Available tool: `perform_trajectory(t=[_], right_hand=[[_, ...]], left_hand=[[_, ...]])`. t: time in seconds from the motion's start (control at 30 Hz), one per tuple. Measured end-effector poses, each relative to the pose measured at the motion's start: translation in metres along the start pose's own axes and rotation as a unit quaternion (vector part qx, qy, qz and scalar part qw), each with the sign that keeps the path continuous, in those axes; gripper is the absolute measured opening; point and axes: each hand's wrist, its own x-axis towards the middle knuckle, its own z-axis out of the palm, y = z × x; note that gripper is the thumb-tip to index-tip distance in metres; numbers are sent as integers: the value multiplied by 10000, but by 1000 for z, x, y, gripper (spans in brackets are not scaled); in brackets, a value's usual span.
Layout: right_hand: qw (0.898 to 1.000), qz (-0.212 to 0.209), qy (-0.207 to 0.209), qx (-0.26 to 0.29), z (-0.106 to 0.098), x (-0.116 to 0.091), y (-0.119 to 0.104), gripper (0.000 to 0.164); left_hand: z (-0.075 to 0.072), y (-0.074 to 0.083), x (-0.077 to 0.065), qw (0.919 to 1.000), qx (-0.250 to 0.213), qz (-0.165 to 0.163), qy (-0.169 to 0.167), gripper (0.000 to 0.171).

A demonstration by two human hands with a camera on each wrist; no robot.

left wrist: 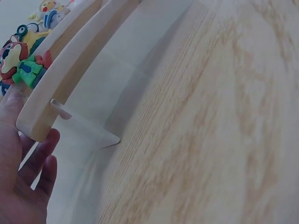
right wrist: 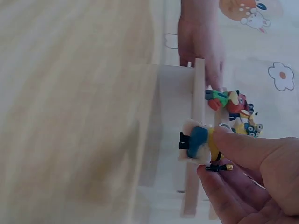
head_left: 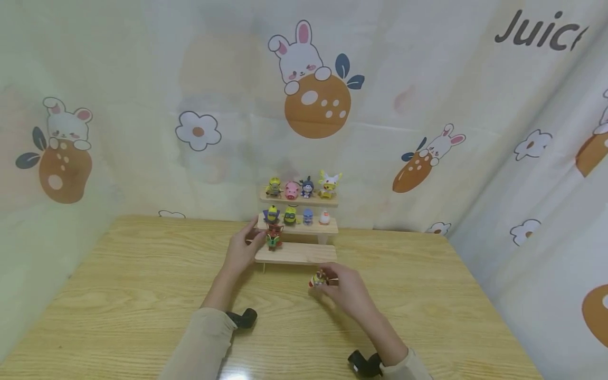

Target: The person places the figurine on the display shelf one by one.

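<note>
A three-tier wooden display shelf (head_left: pixel 304 255) stands on the table by the backdrop. My left hand (head_left: pixel 241 252) grips the left end of its lowest tier, thumb above and fingers below in the left wrist view. Close to that thumb, a red fox-like figurine in green (left wrist: pixel 27 70) stands on the lowest tier. In front of the shelf's right part, my right hand (head_left: pixel 349 291) pinches a small yellow figurine (right wrist: pixel 200 141) with blue clothing and black feet between thumb and fingers. A small black and gold piece (right wrist: pixel 219 167) shows beside its body.
Several figurines line the upper tiers, among them a pink pig (head_left: pixel 292 190) and a white-and-yellow horned one (head_left: pixel 328 183) on top. A white egg-shaped figurine (head_left: pixel 324 217) sits on the middle tier. Behind the wooden table (head_left: pixel 142 295) hangs a printed curtain (head_left: pixel 228 174).
</note>
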Motion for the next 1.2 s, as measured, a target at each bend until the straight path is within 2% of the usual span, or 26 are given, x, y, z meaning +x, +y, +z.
perform_trajectory(t=[0.3, 0.67, 1.2], right_hand=[[9992, 90, 363, 121, -2, 31, -24, 45], [9986, 21, 378, 363, 8, 69, -40, 46], [9987, -148, 493, -40, 27, 83, -36, 48]], left_hand=[[0, 1, 1, 10000, 26, -65, 70, 56], [0, 3, 0, 9999, 22, -130, 14, 57], [0, 2, 0, 9999, 95, -44, 86, 57]])
